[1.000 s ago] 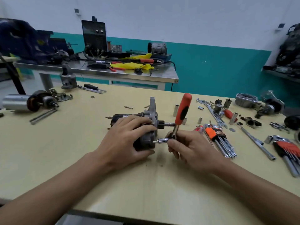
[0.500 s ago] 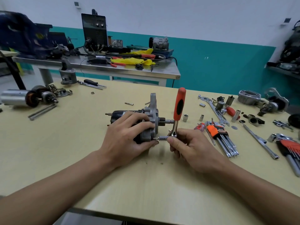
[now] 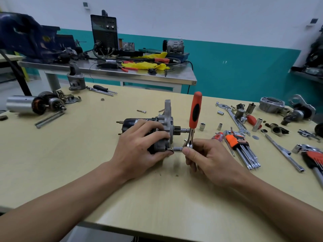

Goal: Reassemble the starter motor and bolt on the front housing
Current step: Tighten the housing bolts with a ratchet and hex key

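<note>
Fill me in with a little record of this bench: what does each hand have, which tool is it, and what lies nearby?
Left hand: grips the starter motor, lying on its side on the table
Right hand: holds the head end of the ratchet
Ratchet: orange handle stands up; its socket points sideways at the low edge of the front housing
Nearby right: hex key set, loose sockets, wrench
Nearby left: another dismantled motor

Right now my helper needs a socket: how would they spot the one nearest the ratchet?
On the yellow table, find the upright orange-handled ratchet. The socket stands just right of its handle, wider than the slim socket beyond.
</note>
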Action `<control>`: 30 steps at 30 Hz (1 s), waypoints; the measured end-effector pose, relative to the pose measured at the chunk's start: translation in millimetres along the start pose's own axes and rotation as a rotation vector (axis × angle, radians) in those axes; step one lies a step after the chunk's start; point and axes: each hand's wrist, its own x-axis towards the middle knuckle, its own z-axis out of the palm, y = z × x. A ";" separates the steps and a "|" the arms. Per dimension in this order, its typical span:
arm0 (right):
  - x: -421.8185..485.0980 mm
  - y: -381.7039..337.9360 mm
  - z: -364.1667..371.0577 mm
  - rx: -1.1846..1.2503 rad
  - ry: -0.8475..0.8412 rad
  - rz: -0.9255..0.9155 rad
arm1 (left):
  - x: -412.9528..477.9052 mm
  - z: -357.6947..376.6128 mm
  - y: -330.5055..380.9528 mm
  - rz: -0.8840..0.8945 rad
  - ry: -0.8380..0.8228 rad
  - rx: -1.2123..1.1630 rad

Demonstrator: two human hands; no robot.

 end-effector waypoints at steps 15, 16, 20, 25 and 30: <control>1.8 -2.3 -1.2 -0.024 0.020 0.000 | 1.0 -0.8 1.6 -0.009 -0.013 0.003; 2.5 -2.7 -1.0 -0.018 0.022 0.012 | 1.0 -0.3 1.7 -0.009 -0.010 0.005; 5.1 -6.4 -2.7 0.049 0.004 0.103 | 0.4 1.8 1.0 -0.007 0.015 0.015; 10.3 -12.4 -2.6 0.205 -0.036 0.290 | -0.2 4.7 -1.0 0.023 0.029 0.016; 14.9 -15.1 -2.7 0.370 -0.055 0.471 | 0.7 6.8 -2.2 0.090 0.070 -0.013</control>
